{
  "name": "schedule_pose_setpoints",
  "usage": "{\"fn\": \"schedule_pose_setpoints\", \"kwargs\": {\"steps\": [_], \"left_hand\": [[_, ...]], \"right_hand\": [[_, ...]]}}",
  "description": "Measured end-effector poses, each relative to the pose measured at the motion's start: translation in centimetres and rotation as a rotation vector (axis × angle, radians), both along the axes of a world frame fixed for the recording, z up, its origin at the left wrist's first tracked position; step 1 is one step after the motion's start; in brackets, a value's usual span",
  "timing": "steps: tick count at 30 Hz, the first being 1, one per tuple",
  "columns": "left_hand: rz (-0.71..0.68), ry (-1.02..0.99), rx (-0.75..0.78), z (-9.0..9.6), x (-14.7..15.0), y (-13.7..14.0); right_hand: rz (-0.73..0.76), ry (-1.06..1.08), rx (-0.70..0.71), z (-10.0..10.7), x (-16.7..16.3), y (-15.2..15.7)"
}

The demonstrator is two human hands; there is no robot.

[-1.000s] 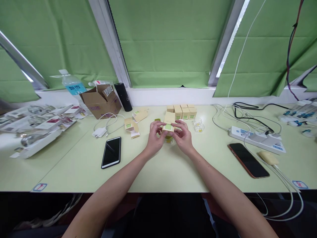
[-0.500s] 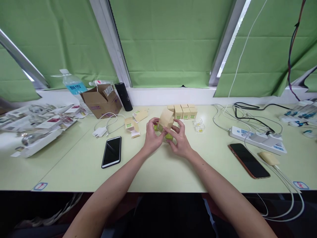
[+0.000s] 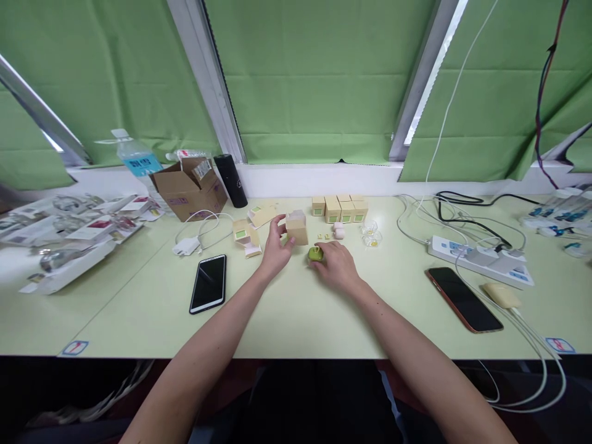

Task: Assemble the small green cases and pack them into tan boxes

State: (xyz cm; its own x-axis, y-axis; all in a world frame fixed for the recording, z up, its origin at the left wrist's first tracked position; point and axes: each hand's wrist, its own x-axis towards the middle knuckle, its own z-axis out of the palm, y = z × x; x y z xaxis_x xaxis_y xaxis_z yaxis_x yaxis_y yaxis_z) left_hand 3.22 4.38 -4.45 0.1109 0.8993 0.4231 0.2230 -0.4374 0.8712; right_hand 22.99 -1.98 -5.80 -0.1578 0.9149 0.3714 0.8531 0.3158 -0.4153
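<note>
In the middle of the table, my left hand (image 3: 276,251) grips the left side of a small tan cardboard box (image 3: 296,230) with its flaps raised. A little to the right, my right hand (image 3: 337,264) has its fingers around a small rounded green object (image 3: 315,254) with a pale loop on top; its kind is unclear. Two tiny yellow pieces (image 3: 322,237) and a pair of pinkish-white rounded pieces (image 3: 339,230) lie just beyond that hand. Behind them stand several closed small boxes (image 3: 345,209) in a row. Clear round plastic pieces (image 3: 371,234) rest to the right.
Opened small cartons (image 3: 247,236) and a white-framed phone (image 3: 208,283) lie on the left, with a charger (image 3: 186,246), a brown carton (image 3: 189,188) and a black bottle (image 3: 230,180) behind. On the right are a power strip (image 3: 481,262), another phone (image 3: 465,300) and loose cables.
My hands have moved apart. The small box has gone left with my left hand, while the green object is in my right hand near the table. Small pieces behind them are now uncovered.
</note>
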Motion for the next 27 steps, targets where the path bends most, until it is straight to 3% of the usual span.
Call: {"fn": "schedule_pose_setpoints", "kwargs": {"steps": [3,7,12,19,23,27], "left_hand": [[-0.110,-0.007,-0.033,-0.4,0.0,0.1],[-0.333,-0.002,-0.081,-0.5,-0.1,-0.2],[-0.563,0.156,-0.154,-0.6,0.4,-1.6],[-0.267,0.202,0.100,-1.0,1.7,-3.1],[-0.310,0.237,0.242,-0.6,1.8,-3.5],[-0.395,0.278,0.273,0.1,1.7,-4.0]], "right_hand": [[-0.108,0.065,0.028,0.0,0.5,0.3],[-0.287,0.376,0.221,0.7,1.9,0.9],[-0.327,0.775,0.387,1.5,2.6,1.1],[-0.232,0.955,0.437,1.6,1.6,0.7],[-0.155,1.001,0.487,1.7,1.3,0.3],[-0.084,1.037,0.525,1.8,1.0,0.1]]}}
